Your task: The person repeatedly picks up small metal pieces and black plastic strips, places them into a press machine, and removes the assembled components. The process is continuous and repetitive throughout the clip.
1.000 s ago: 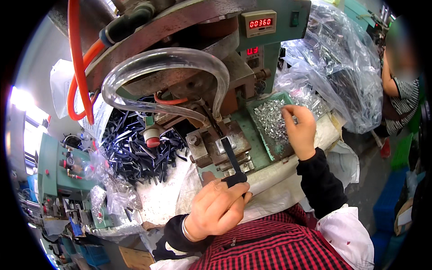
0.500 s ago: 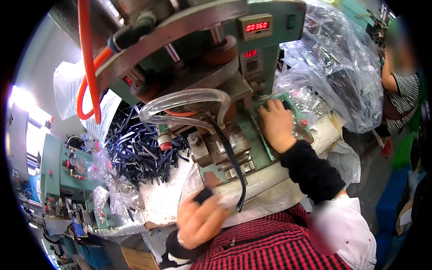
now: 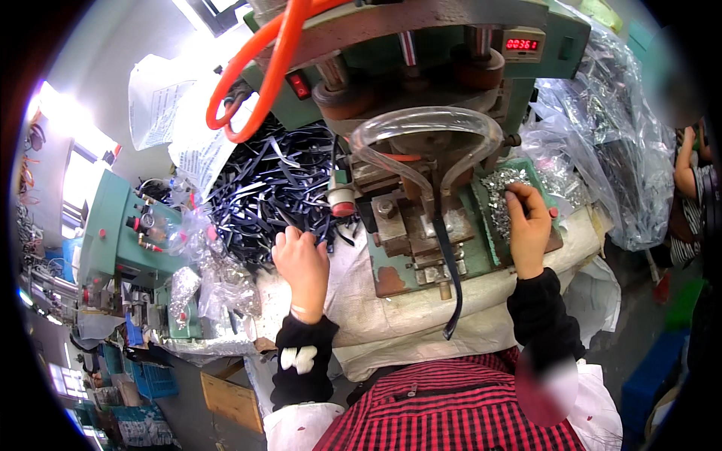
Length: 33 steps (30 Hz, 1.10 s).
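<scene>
My left hand is at the near edge of a pile of dark, slim strips that look like spectacle temples. Its fingers are curled, and whatever they hold is hidden. My right hand pinches thumb and forefinger together over small silver metal pieces in a green tray; anything in the pinch is too small to tell. Between the hands, one black spectacle temple sits in the press's metal fixture, its bent end hanging toward me. Neither hand touches it.
The green press stands over the fixture, with a clear looped tube and an orange hose in front. A red-tipped button is beside the pile. Plastic bags lie right. Another person's arm shows far right.
My left hand has gone from in front of the press forward to the dark pile; the dark piece at its fingers no longer shows. My right hand stays at the tray. The view has shifted.
</scene>
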{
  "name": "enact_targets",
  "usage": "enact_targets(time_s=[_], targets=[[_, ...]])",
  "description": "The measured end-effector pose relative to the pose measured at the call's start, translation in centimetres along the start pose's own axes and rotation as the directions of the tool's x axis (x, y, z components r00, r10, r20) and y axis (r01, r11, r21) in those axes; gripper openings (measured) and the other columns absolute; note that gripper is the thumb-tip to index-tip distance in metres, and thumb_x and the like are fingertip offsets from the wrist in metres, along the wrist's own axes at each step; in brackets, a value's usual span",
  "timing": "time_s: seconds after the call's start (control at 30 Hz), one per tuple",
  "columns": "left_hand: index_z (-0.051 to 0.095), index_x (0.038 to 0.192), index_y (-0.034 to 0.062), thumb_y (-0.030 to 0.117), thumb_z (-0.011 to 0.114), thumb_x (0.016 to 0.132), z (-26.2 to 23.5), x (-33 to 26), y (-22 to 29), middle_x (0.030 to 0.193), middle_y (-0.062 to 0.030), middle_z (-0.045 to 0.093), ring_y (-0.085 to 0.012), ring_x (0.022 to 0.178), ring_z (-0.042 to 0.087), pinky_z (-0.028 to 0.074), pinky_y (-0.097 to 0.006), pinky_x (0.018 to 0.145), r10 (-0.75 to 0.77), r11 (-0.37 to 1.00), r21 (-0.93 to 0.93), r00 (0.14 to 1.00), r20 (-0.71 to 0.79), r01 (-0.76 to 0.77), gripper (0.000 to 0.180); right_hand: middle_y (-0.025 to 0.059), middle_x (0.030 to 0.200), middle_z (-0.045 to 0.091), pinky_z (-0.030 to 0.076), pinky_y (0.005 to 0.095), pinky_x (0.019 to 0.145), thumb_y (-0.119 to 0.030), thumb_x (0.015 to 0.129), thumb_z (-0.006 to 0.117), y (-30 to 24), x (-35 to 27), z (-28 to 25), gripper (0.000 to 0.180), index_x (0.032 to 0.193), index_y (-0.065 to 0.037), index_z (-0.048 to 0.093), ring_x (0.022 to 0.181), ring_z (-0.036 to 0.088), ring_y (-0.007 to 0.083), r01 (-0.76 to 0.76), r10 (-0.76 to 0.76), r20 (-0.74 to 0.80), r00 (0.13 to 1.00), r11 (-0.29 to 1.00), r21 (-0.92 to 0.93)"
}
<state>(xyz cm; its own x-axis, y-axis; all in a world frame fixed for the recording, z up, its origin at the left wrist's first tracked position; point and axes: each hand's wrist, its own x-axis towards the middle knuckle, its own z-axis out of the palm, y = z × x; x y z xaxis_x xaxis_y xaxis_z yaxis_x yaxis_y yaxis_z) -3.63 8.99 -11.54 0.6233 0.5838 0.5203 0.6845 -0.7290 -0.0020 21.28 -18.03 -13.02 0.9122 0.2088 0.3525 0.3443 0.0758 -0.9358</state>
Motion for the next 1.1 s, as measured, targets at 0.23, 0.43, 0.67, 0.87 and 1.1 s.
enact_targets(time_s=[0.23, 0.43, 0.67, 0.87, 1.1], targets=[[0.067, 0.081, 0.0041, 0.011, 0.082, 0.078, 0.8, -2.7, -1.8, 0.077, -0.0111, 0.065, -0.0275, 0.071, 0.064, 0.050, -0.037, 0.067, -0.221, 0.871, -0.435, 0.973, 0.072, 0.230, 0.017, 0.0102, 0.096, 0.073, 0.051, 0.0314, 0.082, 0.002, 0.089, 0.070, -4.6, -3.4, -5.4, 0.013, 0.101, 0.001, 0.075, 0.090, 0.068, 0.0212, -0.059, 0.070, 0.056, 0.996, 0.982, -0.179], [0.067, 0.096, 0.0006, 0.010, 0.068, 0.100, 0.9, -0.9, 0.9, 0.082, -0.0019, 0.072, -0.0034, 0.063, 0.055, 0.040, -0.019, 0.055, -0.251, 0.349, -0.897, 0.950, 0.188, 0.270, 0.010, 0.0115, 0.097, 0.073, 0.053, 0.0326, 0.081, 0.001, 0.086, 0.073, -9.0, -1.0, 3.0, 0.015, 0.101, -0.001, 0.074, 0.090, 0.069, 0.0208, 0.419, -0.397, 0.292, 0.870, 0.908, -0.017], [0.064, 0.104, -0.0032, 0.004, 0.059, 0.103, -7.3, 0.1, 6.3, 0.098, -0.0149, 0.073, -0.0147, 0.072, 0.066, 0.053, -0.024, 0.063, -0.273, 0.205, -0.970, 0.944, -0.185, -0.131, 0.009, 0.0057, 0.100, 0.070, 0.050, 0.0235, 0.085, 0.004, 0.089, 0.070, -8.2, -3.0, 5.7, 0.035, 0.123, 0.003, 0.061, 0.093, 0.065, 0.0096, -0.207, 0.103, 0.276, 0.956, 0.901, 0.380], [0.061, 0.102, -0.0040, 0.009, 0.059, 0.103, -11.9, 3.9, 8.7, 0.098, -0.0187, 0.071, -0.0188, 0.073, 0.066, 0.056, -0.028, 0.060, -0.101, 0.273, -0.894, 0.913, -0.394, -0.356, 0.013, 0.0081, 0.118, 0.068, 0.050, 0.0276, 0.091, 0.001, 0.089, 0.070, -11.5, -4.3, 5.8, 0.042, 0.130, 0.002, 0.058, 0.104, 0.065, 0.0131, -0.281, 0.158, 0.326, 0.932, 0.884, 0.373], [0.071, 0.091, 0.0019, 0.004, 0.083, 0.081, -10.1, 0.5, 10.8, 0.102, -0.0154, 0.074, -0.0242, 0.074, 0.071, 0.057, -0.032, 0.065, 0.330, 0.372, -0.677, 0.772, -0.544, -0.636, 0.016, 0.0258, 0.136, 0.057, 0.044, 0.0535, 0.106, -0.020, 0.087, 0.074, -6.4, -2.7, 0.7, 0.042, 0.124, -0.002, 0.066, 0.135, 0.048, 0.0458, 0.513, -0.426, 0.289, 0.857, 0.660, -0.549]])
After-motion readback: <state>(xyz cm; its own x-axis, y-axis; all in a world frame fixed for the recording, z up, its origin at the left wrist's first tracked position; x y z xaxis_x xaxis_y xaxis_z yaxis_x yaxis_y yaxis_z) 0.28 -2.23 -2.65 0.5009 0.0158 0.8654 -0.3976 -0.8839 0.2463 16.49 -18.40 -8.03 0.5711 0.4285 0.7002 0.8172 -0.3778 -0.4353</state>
